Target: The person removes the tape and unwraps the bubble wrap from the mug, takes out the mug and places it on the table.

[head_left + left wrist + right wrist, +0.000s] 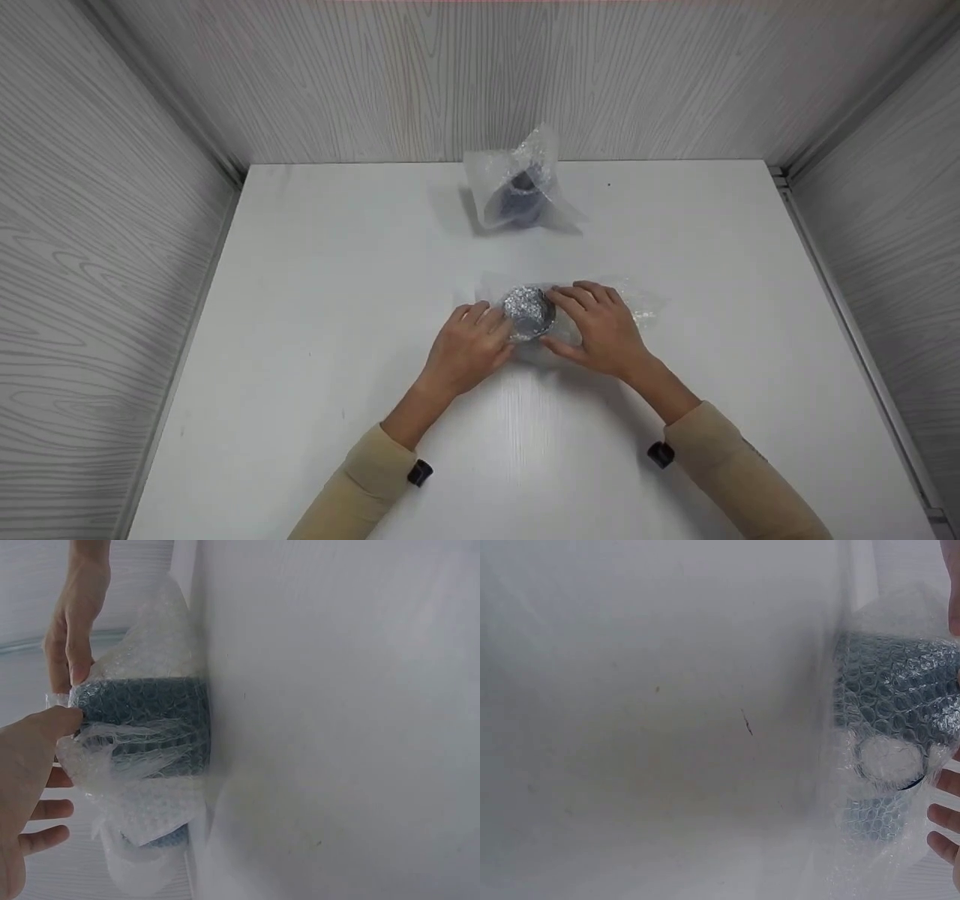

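A dark blue-green cup-like cylinder [150, 701], wrapped in bubble wrap [150, 652], stands on the white table in front of the person. From above its round opening [529, 307] looks silvery under the film. Beside it, the left hand [471, 345] holds the wrap near the rim, its thumb [64, 720] on the upper edge and its other fingers spread. On the opposite side the right hand [604, 330] grips the rim between thumb and forefinger. A pale round patch [891, 761] shows through the wrap in the right wrist view. Fingertips behind the wrap are hidden.
Farther back on the white table [337, 247] stands another bubble-wrapped object [521, 195], purplish-blue with a dark round top. Loose wrap [641, 300] spreads out to the right of the nearer cylinder. Grey wood-grain panels [375, 82] enclose the back and both sides.
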### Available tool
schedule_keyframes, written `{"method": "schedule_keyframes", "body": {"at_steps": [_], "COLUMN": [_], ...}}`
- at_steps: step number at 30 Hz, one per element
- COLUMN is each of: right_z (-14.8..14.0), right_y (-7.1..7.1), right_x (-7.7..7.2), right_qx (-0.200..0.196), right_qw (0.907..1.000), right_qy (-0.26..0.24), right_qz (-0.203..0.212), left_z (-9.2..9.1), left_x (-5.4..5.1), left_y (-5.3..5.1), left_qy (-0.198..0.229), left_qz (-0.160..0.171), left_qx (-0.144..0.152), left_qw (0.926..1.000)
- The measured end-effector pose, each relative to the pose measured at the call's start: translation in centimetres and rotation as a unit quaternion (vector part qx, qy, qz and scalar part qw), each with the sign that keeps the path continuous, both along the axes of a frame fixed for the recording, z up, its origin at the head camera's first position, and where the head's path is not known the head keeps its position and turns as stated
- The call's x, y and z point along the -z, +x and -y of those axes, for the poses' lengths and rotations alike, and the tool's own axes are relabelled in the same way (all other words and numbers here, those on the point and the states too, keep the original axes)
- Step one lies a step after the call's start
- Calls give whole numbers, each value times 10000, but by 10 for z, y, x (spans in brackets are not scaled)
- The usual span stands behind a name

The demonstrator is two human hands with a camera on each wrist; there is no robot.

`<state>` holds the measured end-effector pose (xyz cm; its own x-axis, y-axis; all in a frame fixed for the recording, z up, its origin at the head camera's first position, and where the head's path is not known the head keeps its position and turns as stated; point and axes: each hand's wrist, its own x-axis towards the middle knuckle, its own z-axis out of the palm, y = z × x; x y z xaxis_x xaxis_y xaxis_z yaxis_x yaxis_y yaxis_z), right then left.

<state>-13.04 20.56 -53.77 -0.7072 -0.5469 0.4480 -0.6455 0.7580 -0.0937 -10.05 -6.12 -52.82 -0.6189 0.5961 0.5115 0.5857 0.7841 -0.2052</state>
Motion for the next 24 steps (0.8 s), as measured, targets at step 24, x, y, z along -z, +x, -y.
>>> {"method": "schedule_keyframes", "body": {"at_steps": [24], "right_z": [0], "right_y": [0], "right_x": [0], "right_qx": [53], "right_qw": [9999], "right_qy": [8], "right_qz": [95], "left_z": [3], "left_x": [-3], "left_y": [-3], "left_qy": [58], "left_qz": [-38], "left_qx": [146], "left_qw": [9999]}}
